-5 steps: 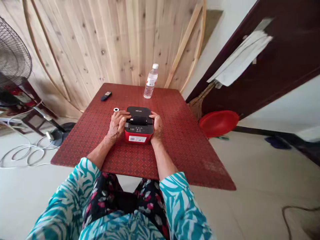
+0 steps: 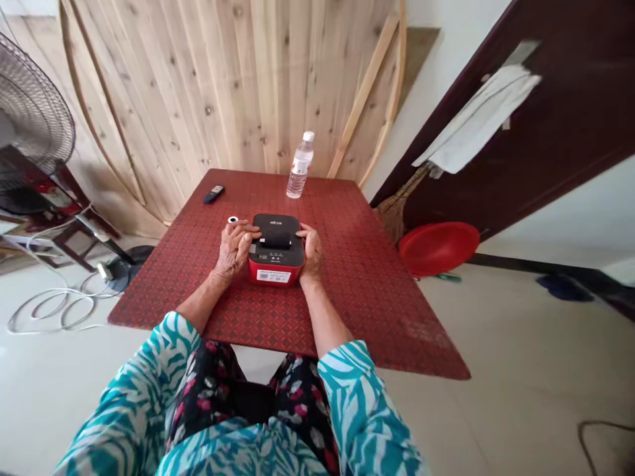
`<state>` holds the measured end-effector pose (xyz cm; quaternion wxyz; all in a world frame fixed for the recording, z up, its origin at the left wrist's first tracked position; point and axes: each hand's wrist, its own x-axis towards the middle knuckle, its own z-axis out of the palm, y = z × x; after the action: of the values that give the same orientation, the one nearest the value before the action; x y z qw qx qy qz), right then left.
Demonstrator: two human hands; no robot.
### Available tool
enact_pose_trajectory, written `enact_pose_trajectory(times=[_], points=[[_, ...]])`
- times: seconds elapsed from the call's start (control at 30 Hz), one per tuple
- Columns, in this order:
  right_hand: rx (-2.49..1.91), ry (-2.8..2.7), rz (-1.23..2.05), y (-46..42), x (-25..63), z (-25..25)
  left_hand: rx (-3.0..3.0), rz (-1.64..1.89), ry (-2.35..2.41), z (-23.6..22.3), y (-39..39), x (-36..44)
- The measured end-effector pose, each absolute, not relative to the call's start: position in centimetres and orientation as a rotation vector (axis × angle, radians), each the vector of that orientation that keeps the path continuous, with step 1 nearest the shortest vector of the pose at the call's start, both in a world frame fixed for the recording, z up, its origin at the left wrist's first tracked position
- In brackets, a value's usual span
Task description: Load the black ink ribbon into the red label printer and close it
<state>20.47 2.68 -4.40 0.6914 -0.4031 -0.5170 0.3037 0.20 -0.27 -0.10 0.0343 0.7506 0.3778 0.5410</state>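
Nearest, the patterned sleeves [image 2: 344, 377] reach forward over the table [image 2: 397, 317], clear of anything loose; beyond the near edge sits the black-and-red box [image 2: 276, 223], resting on the table between the two hands, its white label [image 2: 274, 276] towards the person; the right hand [image 2: 311, 254] cups its right side with fingertips over the lid's edge, and the left hand [image 2: 233, 251] lies along the other side, fingers stretched onto the lid; how hard either one grips cannot be told, since the undersides of both are hidden; the box could twist or slide if one side were pushed harder than the other, for the surface looks smooth; the dark bar [image 2: 276, 239] across the lid lies close by the left fingertips, and a finger might slip off it or be pinched there, should that part be hinged, which I cannot tell; just past the left hand is a small white roll [image 2: 233, 219], close enough that a careless knuckle could set it rolling; the remote [image 2: 213, 194], farther off to the left, seems safe; farther still the bottle [image 2: 299, 168] stands upright with its cap on, likely to topple only if the box were shoved forward or the table jolted.
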Motion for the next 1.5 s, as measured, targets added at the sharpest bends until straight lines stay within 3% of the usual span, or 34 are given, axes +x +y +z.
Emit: enact_pose_trajectory(times=[0.23,0.33,0.43,0.53,1.5], points=[[-0.937,-0.823,0.863,2.1,19.7,-4.2,1.542,1.774,1.111,-0.5,-0.2,0.2],[-1.0,-0.708,0.933,2.4,19.5,-4.3,1.206,1.454,1.128,0.1,0.5,-0.9],[-1.054,-0.816,0.877,2.4,19.6,-4.2,1.228,1.022,1.123,1.1,0.3,-2.0],[-1.097,-0.909,0.829,2.2,19.7,-4.1,1.304,0.864,1.083,1.9,-0.3,-2.5],[-1.101,-0.992,0.822,2.0,19.8,-4.4,1.0,0.974,0.978,1.0,0.1,-0.9]])
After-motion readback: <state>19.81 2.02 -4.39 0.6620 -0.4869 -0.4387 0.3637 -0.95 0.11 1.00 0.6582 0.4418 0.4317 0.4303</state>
